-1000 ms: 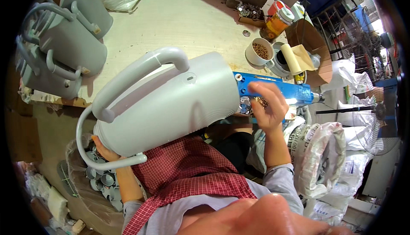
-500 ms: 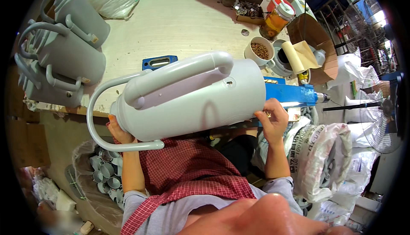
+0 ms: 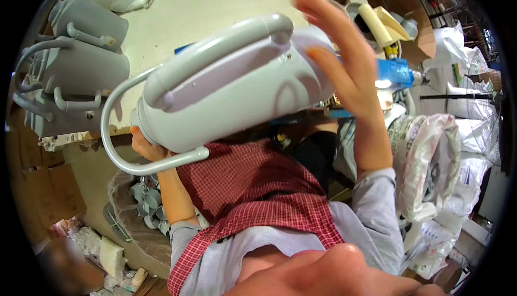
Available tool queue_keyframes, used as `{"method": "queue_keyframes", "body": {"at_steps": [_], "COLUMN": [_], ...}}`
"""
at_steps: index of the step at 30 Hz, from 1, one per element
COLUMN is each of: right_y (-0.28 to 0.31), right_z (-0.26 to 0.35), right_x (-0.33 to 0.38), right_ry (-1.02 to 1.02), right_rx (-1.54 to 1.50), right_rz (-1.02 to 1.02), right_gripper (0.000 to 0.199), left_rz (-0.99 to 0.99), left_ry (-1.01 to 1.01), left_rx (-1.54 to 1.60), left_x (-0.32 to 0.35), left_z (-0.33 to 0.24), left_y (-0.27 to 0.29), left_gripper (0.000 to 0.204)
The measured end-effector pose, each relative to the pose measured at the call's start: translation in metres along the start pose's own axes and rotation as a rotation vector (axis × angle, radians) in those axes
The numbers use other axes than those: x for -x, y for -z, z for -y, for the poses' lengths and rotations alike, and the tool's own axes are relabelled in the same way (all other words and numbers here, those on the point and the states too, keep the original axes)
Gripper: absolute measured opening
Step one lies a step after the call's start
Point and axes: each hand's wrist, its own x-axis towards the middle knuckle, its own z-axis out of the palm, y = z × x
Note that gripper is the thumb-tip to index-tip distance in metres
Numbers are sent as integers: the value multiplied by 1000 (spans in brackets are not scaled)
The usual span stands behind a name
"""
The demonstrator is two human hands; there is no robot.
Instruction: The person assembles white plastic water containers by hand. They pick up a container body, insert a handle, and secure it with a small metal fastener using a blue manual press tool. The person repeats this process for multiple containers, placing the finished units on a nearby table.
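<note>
A large pale grey plastic jug (image 3: 231,107) lies on its side across my front, above the table's near edge. Along its top runs a thick side handle, and a thin curved carrying handle (image 3: 110,118) loops around its left end. My left hand (image 3: 148,146) grips the jug's narrower neck end, its fingers partly hidden behind it. My right hand (image 3: 347,64) is raised at the wider base end, fingers stretched and apart, somewhat blurred. Whether its fingertips touch the jug I cannot tell. A small hole with metal inside shows near the handle's right end.
Several similar grey jugs (image 3: 86,62) stand at the table's left. A blue tool with a metal tip (image 3: 396,74) lies right of the jug, near a roll of cream paper (image 3: 376,24) and a cardboard box (image 3: 412,19). A lined bin of grey parts (image 3: 151,204) sits below left.
My right hand has let go of the jug's lower base edge and moved up, fingers spreading. The jug's right end has tilted upward. My left hand keeps its hold, and the view has shifted.
</note>
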Motion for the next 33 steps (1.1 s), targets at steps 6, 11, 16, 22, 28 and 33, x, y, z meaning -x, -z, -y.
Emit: {"method": "queue_keyframes", "body": {"at_steps": [6,11,16,22,28,33], "right_y": [-15,-10,-5,-7,0,2], "right_z": [-24,-19,-11,-17,-22,-21], "right_x": [1,1,2,2,5,4], "right_ry": [-268,-419,-376,37,-60,-65], "right_rx": [-255,-472,-213,201,159,198], "right_rz": [77,148,191,143,192,208], "right_gripper": [38,42,40,40,39,39], "left_rz": [-3,47,6,-76,-51,-68], "left_ry": [95,101,141,118,119,99], "left_rx": [-28,18,44,24,53,25], "left_x": [-3,-5,-6,2,3,5], "left_z": [-19,-14,-14,-20,-13,-11], "left_y": [-17,-15,-21,-32,-22,-20], "left_gripper": [51,49,48,49,51,54]}}
